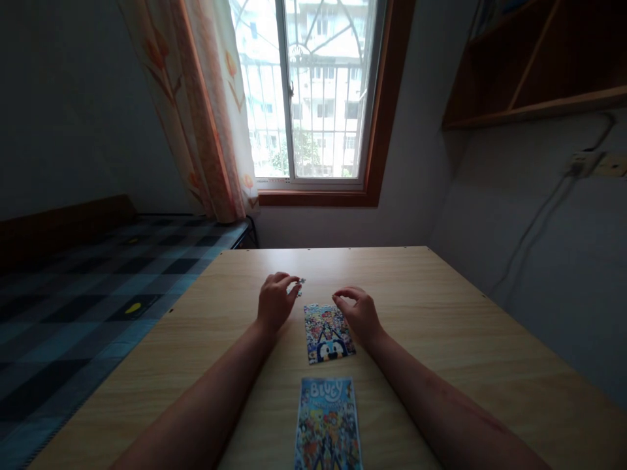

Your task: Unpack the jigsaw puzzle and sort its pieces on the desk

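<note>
Pale wood-grained bench carries a nearly square jigsaw puzzle above a sheet lettered "BLUEY". The left hand pinches a knobbed piece; the right hand, beside the puzzle's upper-right corner, has fingertips together, contents indistinct.

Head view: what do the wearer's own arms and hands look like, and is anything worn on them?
Both forearms, left and right, are bare, with no sleeves in view. The left hand and right hand are ungloved. No watch or bracelet shows; nail detail is too small to tell.
</note>
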A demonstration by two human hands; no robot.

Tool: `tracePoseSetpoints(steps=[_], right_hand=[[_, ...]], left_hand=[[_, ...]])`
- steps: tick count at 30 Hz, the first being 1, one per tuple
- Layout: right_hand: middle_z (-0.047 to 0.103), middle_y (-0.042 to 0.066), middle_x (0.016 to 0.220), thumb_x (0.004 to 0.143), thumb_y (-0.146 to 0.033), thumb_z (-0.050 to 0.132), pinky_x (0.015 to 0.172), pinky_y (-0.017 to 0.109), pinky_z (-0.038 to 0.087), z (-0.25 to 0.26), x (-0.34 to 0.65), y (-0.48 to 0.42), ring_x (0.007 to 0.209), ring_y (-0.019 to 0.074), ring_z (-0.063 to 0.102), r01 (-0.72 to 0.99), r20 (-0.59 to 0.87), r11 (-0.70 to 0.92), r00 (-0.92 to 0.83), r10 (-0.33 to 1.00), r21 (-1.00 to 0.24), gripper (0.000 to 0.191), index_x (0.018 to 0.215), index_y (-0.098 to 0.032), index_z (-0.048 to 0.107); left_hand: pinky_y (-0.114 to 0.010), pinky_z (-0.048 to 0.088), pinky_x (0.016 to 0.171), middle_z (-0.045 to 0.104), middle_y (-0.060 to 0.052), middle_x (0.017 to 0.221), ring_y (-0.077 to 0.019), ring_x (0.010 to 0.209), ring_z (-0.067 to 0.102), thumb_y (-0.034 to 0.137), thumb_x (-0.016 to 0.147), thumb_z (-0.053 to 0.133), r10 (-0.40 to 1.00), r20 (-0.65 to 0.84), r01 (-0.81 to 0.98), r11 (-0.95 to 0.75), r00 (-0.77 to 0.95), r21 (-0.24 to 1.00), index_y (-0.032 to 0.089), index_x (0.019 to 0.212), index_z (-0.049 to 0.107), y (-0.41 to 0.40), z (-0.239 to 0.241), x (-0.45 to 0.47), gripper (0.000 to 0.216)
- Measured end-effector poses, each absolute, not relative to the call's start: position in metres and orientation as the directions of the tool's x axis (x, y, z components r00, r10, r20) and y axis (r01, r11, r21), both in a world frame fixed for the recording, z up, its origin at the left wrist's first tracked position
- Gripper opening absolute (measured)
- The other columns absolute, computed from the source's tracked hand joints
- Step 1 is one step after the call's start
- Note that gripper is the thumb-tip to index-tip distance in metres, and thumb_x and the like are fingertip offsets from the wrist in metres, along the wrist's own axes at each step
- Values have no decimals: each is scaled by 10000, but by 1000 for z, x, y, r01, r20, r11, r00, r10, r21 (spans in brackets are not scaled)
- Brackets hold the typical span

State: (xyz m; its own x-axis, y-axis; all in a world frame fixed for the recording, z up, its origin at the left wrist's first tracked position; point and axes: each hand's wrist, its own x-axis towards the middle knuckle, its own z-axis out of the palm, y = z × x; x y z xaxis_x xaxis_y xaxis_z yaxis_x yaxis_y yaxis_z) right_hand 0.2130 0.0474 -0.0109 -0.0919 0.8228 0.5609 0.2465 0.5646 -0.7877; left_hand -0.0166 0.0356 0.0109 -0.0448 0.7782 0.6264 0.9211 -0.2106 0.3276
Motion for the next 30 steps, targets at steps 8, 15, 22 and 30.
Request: tracePoseSetpoints(steps=[8,15,22,30], right_hand=[[750,61,856,843,-310,666,762,342,511,-15,211,49,817,224,665,263,529,541,-121,840,-799,134,852,-219,764],[759,55,915,855,-268,655,791,344,512,-16,211,47,885,228,677,267,529,553,-161,833,-790,141,931,-235,770],[738,30,855,845,-267,658,807,336,511,-13,211,44,823,200,672,239,503,525,-150,851,-817,261,1096,-226,715],[725,38,825,801,-303,697,756,328,533,-18,210,51,797,201,675,30,413,421,-152,898,-906,327,1110,-195,690]], left_hand=[[-394,440,960,695,-95,1099,-299,1080,584,333,851,600,856,394,893,155,-335,423,245,1000,770,47,-2,-46,243],[-397,455,928,714,-80,1092,-291,1060,603,325,854,589,868,358,877,162,-344,452,254,1116,735,47,-1,-45,309],[-394,456,932,707,-75,1009,-242,969,604,320,909,571,789,612,922,-196,-54,335,205,1047,737,40,5,-24,244],[-409,464,882,682,-74,1062,-251,1000,579,414,853,693,679,629,851,-523,378,53,230,1123,691,12,17,28,328]])
